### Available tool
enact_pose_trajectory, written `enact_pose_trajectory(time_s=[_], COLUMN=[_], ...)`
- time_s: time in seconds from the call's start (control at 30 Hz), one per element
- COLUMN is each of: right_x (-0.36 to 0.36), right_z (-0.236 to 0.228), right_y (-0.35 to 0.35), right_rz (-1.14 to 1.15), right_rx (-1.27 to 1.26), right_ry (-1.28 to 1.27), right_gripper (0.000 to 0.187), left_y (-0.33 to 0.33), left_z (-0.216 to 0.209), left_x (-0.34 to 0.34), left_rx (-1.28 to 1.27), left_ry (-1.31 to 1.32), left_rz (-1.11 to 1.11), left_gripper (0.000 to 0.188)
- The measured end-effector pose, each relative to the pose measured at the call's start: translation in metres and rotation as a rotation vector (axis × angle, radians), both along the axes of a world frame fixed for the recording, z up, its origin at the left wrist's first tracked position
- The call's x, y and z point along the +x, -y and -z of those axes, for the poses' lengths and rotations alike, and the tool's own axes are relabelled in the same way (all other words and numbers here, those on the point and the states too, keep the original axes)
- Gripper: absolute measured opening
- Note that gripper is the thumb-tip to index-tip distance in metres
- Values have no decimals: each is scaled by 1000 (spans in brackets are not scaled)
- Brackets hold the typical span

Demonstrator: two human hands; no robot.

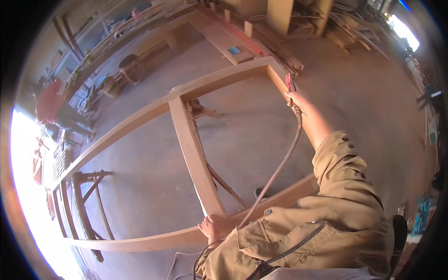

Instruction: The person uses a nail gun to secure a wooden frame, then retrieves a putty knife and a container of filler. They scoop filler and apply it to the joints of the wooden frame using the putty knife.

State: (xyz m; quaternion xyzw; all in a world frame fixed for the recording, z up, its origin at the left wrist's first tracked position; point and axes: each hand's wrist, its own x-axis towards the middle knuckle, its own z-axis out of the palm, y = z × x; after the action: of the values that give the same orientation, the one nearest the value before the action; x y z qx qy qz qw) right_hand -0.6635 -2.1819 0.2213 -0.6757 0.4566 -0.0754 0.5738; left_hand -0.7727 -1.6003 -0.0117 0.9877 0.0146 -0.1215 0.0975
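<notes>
A large pale wooden frame (pixel 191 140) with a middle crossbar lies flat on trestles in front of me. My left hand (pixel 212 227) rests on the frame's near rail where the crossbar meets it. My right hand (pixel 297 99) is stretched out over the frame's right end rail, gripping a red-handled tool (pixel 290 84). A thin hose (pixel 275 172) runs from that tool back toward my body. The tool's tip touches the rail near the far right corner.
Wooden trestles (pixel 88 196) hold the frame above a bare concrete floor (pixel 252 126). A person in a red top (pixel 49 105) works at the far left. Stacked timber and boards (pixel 233 32) line the back. Bright daylight floods the left edge.
</notes>
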Motion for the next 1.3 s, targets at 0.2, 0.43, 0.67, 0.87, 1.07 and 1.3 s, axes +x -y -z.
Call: enact_pose_trajectory(time_s=[0.2,0.43,0.67,0.87,1.07,1.3], right_x=[123,212,216,194,208,160], right_z=[38,74,89,82,90,97], right_y=[-36,-181,-199,-222,-202,-133], right_rz=[-294,-658,-648,-711,-537,-188], right_rx=[201,251,232,226,187,321], right_ry=[-28,-9,1,-21,-1,121], right_gripper=[25,37,41,43,42,33], left_y=[45,51,49,51,49,61], left_z=[-22,-23,-21,-30,-24,-39], left_x=[9,7,7,6,11,15], left_rx=[-78,1,1,-6,-14,-35], left_ry=[-68,-14,-45,-57,-49,-10], left_rz=[-291,-281,-280,-322,-307,-301], left_gripper=[42,36,36,38,38,36])
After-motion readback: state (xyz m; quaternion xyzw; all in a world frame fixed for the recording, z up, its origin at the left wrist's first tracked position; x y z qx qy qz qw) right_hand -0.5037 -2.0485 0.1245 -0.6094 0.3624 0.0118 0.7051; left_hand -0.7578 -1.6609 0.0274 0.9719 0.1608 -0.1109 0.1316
